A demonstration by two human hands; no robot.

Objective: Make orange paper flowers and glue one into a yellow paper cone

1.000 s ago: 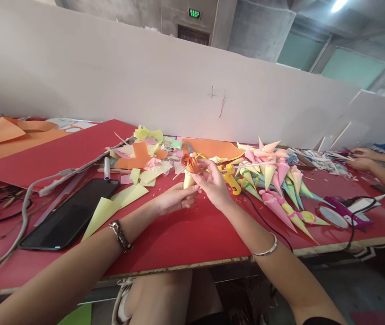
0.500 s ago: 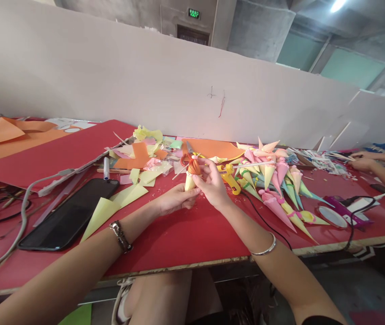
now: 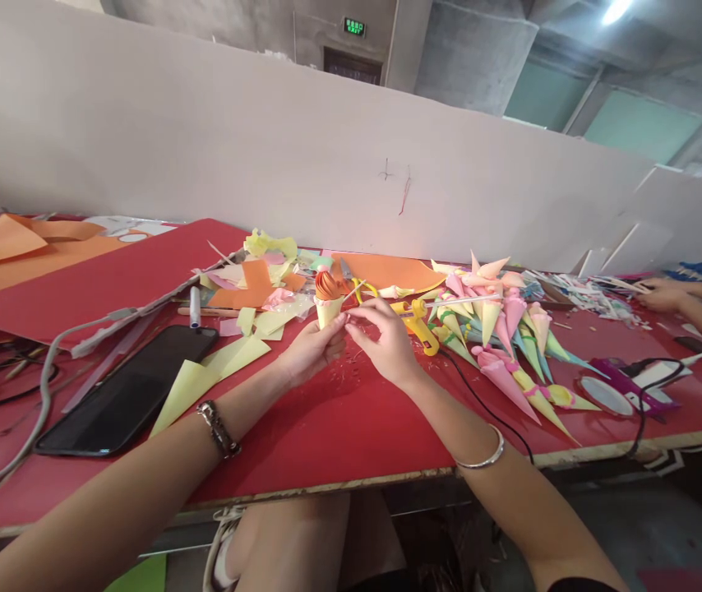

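Note:
My left hand is wrapped round the lower part of a small pale yellow paper cone, which stands upright with a ruffled orange top and a pink tip. Beside it, my right hand has its thumb and forefinger pinched near the left fingertips; anything between them is too small to make out. Yellow-handled scissors lie just behind the hands. To the right of my right hand rests a yellow glue gun.
A pile of paper cones covers the right of the red table. Leftward are paper scraps, a marker, a black phone and a yellow sheet. Another person's hands work at far right.
The cone has moved left and is now only in my left hand. My right hand has let go of its orange top and come down beside the left fingertips.

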